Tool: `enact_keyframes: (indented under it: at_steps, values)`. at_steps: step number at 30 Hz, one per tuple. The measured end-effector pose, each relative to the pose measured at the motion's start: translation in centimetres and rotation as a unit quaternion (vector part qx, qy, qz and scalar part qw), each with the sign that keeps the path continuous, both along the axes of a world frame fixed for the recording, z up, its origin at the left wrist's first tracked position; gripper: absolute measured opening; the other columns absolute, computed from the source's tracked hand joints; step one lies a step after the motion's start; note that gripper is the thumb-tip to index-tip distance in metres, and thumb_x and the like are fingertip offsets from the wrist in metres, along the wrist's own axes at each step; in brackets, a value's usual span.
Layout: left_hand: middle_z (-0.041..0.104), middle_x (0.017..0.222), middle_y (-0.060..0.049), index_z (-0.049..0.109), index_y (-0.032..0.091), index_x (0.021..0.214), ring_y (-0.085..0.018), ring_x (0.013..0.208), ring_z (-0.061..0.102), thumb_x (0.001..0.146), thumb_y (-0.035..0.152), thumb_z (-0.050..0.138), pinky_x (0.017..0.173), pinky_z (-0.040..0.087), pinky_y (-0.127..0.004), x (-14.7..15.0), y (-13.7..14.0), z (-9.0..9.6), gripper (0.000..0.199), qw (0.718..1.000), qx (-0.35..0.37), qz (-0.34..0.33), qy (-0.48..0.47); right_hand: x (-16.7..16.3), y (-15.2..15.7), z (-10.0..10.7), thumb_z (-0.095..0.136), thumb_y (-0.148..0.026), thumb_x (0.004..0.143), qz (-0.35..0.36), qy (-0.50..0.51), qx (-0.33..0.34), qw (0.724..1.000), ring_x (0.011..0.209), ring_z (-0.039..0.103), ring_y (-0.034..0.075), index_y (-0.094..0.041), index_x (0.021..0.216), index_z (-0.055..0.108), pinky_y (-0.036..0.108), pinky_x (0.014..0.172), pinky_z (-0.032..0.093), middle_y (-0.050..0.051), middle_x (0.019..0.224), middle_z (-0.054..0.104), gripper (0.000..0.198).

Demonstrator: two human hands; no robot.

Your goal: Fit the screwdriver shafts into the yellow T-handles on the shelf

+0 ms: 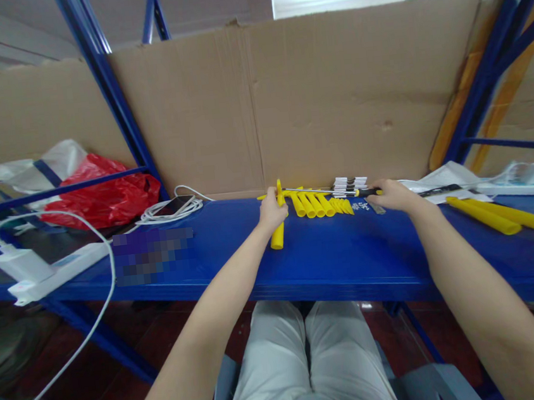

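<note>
My left hand (272, 211) is closed around a yellow plastic tube-like piece (277, 238) with a crosspiece near its top, held over the blue shelf top. A screwdriver (355, 193) with a black and yellow handle is gripped in my right hand (394, 196). Its thin metal shaft runs left, with the tip at or close to the yellow piece; whether it touches I cannot tell. Between my hands lie a row of yellow tubes (317, 207), several small yellow parts (341, 206), small silvery bits (359, 205) and a stack of white pieces with dark edges (342, 186).
Two long yellow pieces (485, 215) lie at right, near white sheets (441, 178) and a power strip (523, 186). At left are a coiled white cable (168, 211), a phone (176, 204), a red bag (99, 192) and another power strip (59, 272). Cardboard (332, 91) stands behind.
</note>
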State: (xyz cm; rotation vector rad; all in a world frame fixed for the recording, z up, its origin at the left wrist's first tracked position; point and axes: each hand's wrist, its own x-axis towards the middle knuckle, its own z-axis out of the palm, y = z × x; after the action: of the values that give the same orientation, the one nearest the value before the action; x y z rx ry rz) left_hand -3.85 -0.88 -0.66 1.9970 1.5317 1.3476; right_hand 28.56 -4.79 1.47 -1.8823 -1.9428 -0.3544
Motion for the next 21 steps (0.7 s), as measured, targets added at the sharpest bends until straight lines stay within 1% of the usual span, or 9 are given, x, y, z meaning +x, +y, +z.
enact_keyframes:
  at_steps: [3,6,9,11,14,18,21]
  values:
    - [0.072,0.119,-0.01,0.055,0.023,0.11,-0.025,0.115,0.068,0.078,0.002,0.062,0.102,0.051,-0.037,0.0,-0.07,0.04,0.038,1.0,-0.002,-0.001,0.006,-0.02,-0.08,0.08,0.062,-0.032,0.071,0.005,-0.017,0.02,1.0,0.087,0.069,0.027,-0.023,0.087,0.07,0.033,0.073,0.05,0.008,0.092,0.076,0.02]
    - [0.072,0.119,-0.011,0.055,0.022,0.111,-0.025,0.116,0.068,0.078,0.002,0.062,0.102,0.05,-0.038,0.03,-0.18,0.09,0.039,1.0,0.0,-0.003,0.009,-0.18,-0.32,0.1,0.064,-0.033,0.069,-0.01,-0.022,0.03,0.999,0.08,0.068,0.026,-0.024,0.084,0.065,0.033,0.067,0.048,0.008,0.087,0.074,0.017]
    - [0.072,0.12,-0.011,0.055,0.021,0.111,-0.025,0.117,0.068,0.078,0.002,0.062,0.103,0.05,-0.038,0.08,-0.3,0.12,0.039,1.0,0.002,-0.002,0.013,-0.23,-0.48,-0.01,0.064,-0.036,0.07,-0.032,-0.014,0.033,0.999,0.073,0.066,0.025,-0.025,0.086,0.062,0.031,0.061,0.044,0.006,0.08,0.071,0.019]
    - [0.072,0.119,-0.011,0.056,0.021,0.111,-0.025,0.117,0.068,0.078,0.002,0.061,0.103,0.05,-0.037,0.09,-0.34,0.13,0.038,1.0,0.002,-0.002,0.015,-0.19,-0.49,-0.07,0.065,-0.037,0.07,-0.037,-0.007,0.028,0.999,0.072,0.065,0.025,-0.026,0.088,0.062,0.031,0.06,0.043,0.005,0.078,0.071,0.022]
    - [0.072,0.118,-0.01,0.056,0.021,0.112,-0.025,0.116,0.068,0.078,0.002,0.061,0.103,0.05,-0.037,0.07,-0.3,0.09,0.039,1.0,0.001,-0.004,0.016,-0.23,-0.5,-0.02,0.065,-0.036,0.07,-0.037,-0.005,0.014,0.999,0.076,0.067,0.026,-0.025,0.093,0.064,0.032,0.063,0.045,0.007,0.084,0.074,0.025]
    - [0.073,0.116,-0.009,0.056,0.022,0.113,-0.026,0.116,0.068,0.077,0.001,0.062,0.103,0.05,-0.038,0.07,-0.15,0.02,0.042,1.0,0.004,-0.003,0.012,-0.55,-0.6,0.29,0.06,-0.036,0.075,-0.04,-0.001,-0.013,0.999,0.088,0.07,0.03,-0.022,0.102,0.069,0.034,0.069,0.048,0.01,0.094,0.077,0.031]
    - [0.073,0.116,-0.009,0.056,0.022,0.113,-0.025,0.118,0.067,0.077,0.002,0.062,0.104,0.05,-0.037,0.1,-0.11,0.01,0.042,1.0,0.004,0.002,0.016,-0.51,-0.49,0.41,0.056,-0.036,0.077,-0.033,-0.005,-0.026,0.999,0.09,0.07,0.03,-0.021,0.097,0.072,0.034,0.069,0.048,0.011,0.095,0.077,0.03]
